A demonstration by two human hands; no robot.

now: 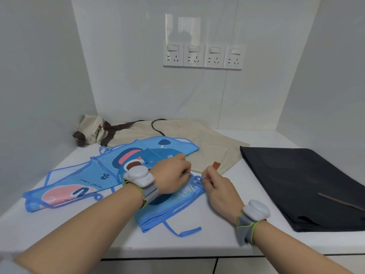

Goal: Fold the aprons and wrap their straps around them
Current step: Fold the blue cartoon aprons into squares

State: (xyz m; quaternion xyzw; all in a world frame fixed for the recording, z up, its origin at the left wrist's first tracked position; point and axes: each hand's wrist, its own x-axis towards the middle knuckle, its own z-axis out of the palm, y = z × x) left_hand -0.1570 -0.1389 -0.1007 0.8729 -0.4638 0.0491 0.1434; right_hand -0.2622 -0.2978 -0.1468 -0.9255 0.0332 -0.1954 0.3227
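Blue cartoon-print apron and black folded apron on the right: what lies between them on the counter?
In the head view, the right hand and bare white counter lie between the blue apron and black apron.

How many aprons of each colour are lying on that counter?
Blue cartoon-print aprons: 2, one spread at the left, one under both hands
Beige aprons: 2, one bunched in the back corner, one spread flat
Black apron: 1
Total: 5
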